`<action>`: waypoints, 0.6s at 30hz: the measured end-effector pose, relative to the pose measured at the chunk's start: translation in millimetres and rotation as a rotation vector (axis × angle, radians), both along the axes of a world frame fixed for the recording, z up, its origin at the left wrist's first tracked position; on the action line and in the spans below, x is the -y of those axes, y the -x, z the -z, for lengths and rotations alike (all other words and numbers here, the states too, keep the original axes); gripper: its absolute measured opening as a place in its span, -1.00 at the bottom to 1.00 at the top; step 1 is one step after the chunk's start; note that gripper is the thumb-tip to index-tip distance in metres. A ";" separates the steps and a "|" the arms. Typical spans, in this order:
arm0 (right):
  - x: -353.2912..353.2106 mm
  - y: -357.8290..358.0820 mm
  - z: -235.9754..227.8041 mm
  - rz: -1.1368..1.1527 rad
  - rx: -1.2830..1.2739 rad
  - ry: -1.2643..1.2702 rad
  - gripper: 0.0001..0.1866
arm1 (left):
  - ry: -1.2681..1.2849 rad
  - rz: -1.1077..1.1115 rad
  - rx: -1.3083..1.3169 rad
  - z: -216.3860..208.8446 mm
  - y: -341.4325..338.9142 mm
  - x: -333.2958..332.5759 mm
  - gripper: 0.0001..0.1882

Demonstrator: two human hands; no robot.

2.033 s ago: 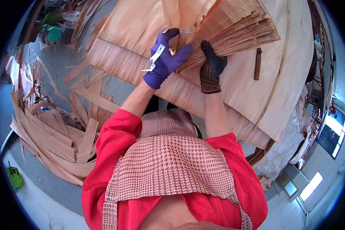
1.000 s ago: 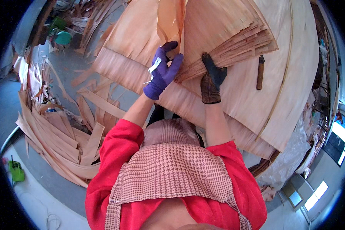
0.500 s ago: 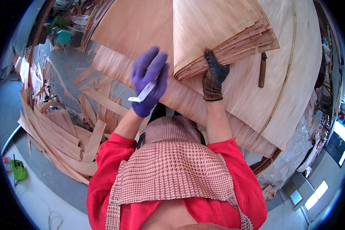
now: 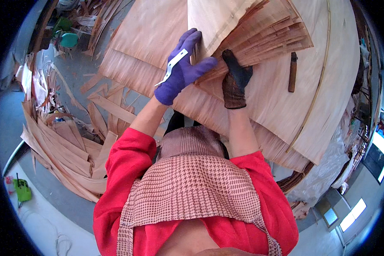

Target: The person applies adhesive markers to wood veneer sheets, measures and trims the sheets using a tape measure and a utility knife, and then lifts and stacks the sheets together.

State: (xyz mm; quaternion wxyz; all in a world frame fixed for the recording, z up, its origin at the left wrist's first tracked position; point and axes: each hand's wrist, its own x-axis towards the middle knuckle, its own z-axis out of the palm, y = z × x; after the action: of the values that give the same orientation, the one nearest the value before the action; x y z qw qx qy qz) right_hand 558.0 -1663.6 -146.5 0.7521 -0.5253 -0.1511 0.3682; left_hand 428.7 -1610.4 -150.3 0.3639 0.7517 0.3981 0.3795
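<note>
My left hand (image 4: pixel 181 70), in a purple glove, is at the folded edge of a pale wood veneer sheet (image 4: pixel 213 23). Its fingers stretch out and its thumb is spread away from them, with the fold between. A bent white strip with holes (image 4: pixel 173 64) lies along the back of that glove. My right hand (image 4: pixel 235 81), in a dark, worn glove, grips the near edges of a fanned bundle of veneer sheets (image 4: pixel 269 34). Its thumb shows in front; the other fingers are partly hidden.
More large veneer sheets (image 4: pixel 281 115) lie beneath the bundle. A brown-handled tool (image 4: pixel 292 74) and a long thin rod (image 4: pixel 315 98) rest on them at right. Torn veneer strips (image 4: pixel 68 149) pile up at left. A green stool (image 4: pixel 69 40) stands at the far left.
My left hand has moved up and right, from free air to the sheet's fold. The top sheet has lifted and turned back, baring more fanned edges. My right hand shifted slightly left and up.
</note>
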 end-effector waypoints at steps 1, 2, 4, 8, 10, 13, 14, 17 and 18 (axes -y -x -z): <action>0.2 -1.4 1.7 -0.011 -0.010 -0.001 -0.54 | 0.021 0.000 0.013 -4.0 -0.1 1.2 -0.37; 0.7 -3.1 4.4 -0.021 -0.019 -0.001 -0.54 | 0.042 0.000 0.026 -6.0 -0.4 2.1 -0.39; 1.2 -3.3 4.3 -0.036 -0.026 -0.002 -0.54 | 0.051 -0.005 0.061 -4.1 0.6 3.9 -0.45; 0.8 -2.8 2.8 -0.026 -0.057 -0.004 -0.52 | 0.139 0.053 0.230 -0.8 3.4 6.2 -0.56; 0.0 -4.3 5.1 -0.020 -0.090 -0.012 -0.51 | 0.173 0.091 0.253 -0.6 5.9 5.5 -0.60; 0.4 -5.8 8.4 -0.018 -0.100 -0.022 -0.51 | 0.145 0.093 0.264 0.0 7.0 4.4 -0.63; 0.2 -5.3 7.9 -0.012 -0.086 -0.023 -0.51 | 0.123 0.085 0.264 0.3 6.9 4.2 -0.63; 1.6 -6.5 6.3 -0.020 -0.118 -0.015 -0.51 | 0.166 0.012 0.427 6.4 1.2 10.2 -0.58; 1.9 -7.3 5.2 -0.022 -0.141 -0.013 -0.50 | 0.026 0.011 0.312 5.2 0.5 8.5 -0.56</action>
State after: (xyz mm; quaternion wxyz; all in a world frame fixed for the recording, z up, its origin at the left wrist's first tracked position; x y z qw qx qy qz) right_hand 565.3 -1665.5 -151.7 0.7600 -0.4915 -0.1058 0.4117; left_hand 428.1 -1619.0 -155.5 0.4332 0.6809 0.3374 0.4847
